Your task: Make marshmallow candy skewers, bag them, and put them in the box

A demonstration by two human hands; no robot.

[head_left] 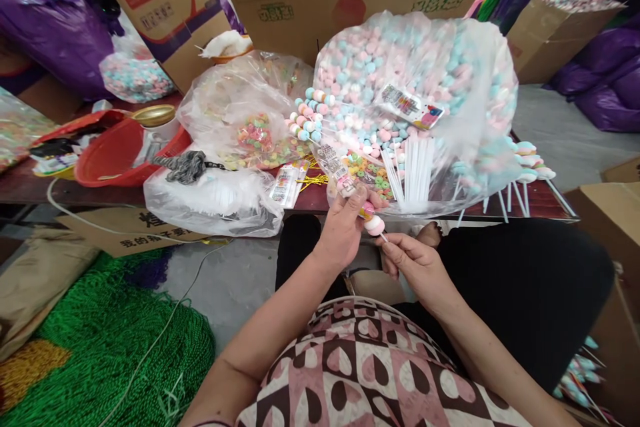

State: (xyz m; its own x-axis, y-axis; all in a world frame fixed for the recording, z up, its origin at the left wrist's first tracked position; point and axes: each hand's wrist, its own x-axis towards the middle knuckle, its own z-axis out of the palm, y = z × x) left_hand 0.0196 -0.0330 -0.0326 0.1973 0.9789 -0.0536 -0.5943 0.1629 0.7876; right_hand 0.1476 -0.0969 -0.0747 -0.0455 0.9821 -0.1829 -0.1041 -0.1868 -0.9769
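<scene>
My left hand (pixel 344 232) is closed around a marshmallow skewer (pixel 374 224), which slants above my lap. White, pink and yellow pieces show below its fingers. A printed clear plastic wrapper (pixel 334 163) sticks out above that hand, toward the table; how far it covers the skewer is hidden. Thumb and fingers of my right hand (pixel 415 265) pinch the stick's lower end. Just beyond lie stacked marshmallow skewers (pixel 307 119), a heap of gummy rings (pixel 370 172) and a bunch of white sticks (pixel 417 170).
A large clear bag of marshmallows (pixel 415 67) fills the table's right side. Left of it are a bag of gummy rings (pixel 245 107), a red basin (pixel 107 163) and yellow twist ties (pixel 315 177). Finished-looking skewers (pixel 533 163) overhang the right edge. Green cords (pixel 125 327) cover the floor at left.
</scene>
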